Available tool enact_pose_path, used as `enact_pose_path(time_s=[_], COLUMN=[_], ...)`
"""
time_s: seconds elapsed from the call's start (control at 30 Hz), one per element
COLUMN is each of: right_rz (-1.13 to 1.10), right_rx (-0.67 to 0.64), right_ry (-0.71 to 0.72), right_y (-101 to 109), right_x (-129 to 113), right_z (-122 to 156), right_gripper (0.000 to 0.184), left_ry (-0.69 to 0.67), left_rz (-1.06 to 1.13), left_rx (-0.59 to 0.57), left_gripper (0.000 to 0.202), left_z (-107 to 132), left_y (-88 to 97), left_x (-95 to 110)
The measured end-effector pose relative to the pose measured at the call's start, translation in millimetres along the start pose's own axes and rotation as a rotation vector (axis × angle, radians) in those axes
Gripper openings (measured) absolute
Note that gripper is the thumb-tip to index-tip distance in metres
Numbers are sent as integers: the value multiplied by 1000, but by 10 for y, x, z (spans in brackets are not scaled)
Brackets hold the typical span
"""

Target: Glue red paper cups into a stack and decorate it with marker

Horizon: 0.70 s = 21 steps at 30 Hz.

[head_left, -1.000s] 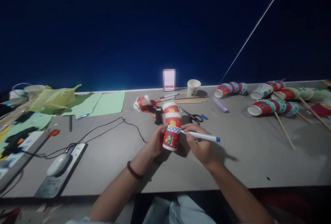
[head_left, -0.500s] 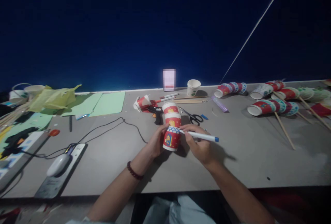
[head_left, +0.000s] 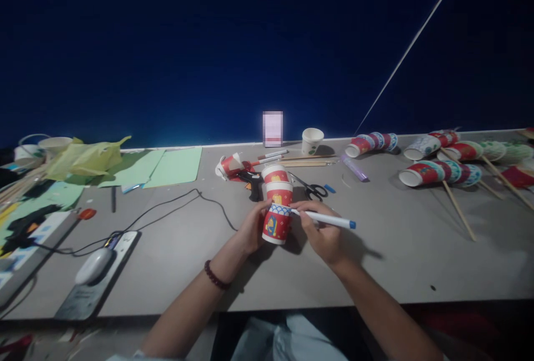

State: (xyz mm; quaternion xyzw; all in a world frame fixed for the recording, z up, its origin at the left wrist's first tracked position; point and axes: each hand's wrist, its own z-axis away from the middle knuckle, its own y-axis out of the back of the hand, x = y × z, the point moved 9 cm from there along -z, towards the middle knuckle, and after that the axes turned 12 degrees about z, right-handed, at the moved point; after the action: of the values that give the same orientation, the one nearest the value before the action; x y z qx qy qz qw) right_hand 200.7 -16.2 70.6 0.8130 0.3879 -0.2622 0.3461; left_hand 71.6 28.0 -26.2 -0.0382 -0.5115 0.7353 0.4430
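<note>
Red patterned paper cups (head_left: 277,226), joined end to end in a row, point away from me over the table. My left hand (head_left: 253,230) is closed around the near part of the row from the left side. A white marker pen (head_left: 329,219) with a blue end is pinched in my right hand (head_left: 324,240). Its tip meets the white band with blue scallop lines on the near cup, or sits very close to it. Just beyond the cups lie a black glue gun (head_left: 252,184) and black-handled scissors (head_left: 316,191).
Several finished-looking cup rows (head_left: 442,173), some with wooden sticks, lie at the right. A white paper cup (head_left: 312,141) stands at the back. Green paper (head_left: 175,166), a yellow bag (head_left: 89,159), a power strip (head_left: 35,258) and a phone (head_left: 89,294) are on the left.
The marker and my right fingers have shifted very slightly to the right along the white band. My left hand and the cups are almost unmoved.
</note>
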Motion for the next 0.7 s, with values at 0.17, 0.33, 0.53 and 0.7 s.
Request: enact_pose_path(time_s=[0.17,0.33,0.53,0.7], right_rz=[8,7,-2,12], right_rx=[3,6,6,3], right_ry=[-5,3,0,1], right_y=[1,10,9,12], right_x=[9,-5,-12,-20], right_z=[-1,-11,-15,-22], right_gripper=[12,12,13,13], left_ry=[16,17,29,21], left_rz=[-17,-12,-26,-40], left_rx=[-13,-30,-51,-43], left_gripper=[35,34,34,36], left_z=[-1,-7,-23,-32], left_y=[13,32,47,68], left_x=[-11,-13,-23,-21])
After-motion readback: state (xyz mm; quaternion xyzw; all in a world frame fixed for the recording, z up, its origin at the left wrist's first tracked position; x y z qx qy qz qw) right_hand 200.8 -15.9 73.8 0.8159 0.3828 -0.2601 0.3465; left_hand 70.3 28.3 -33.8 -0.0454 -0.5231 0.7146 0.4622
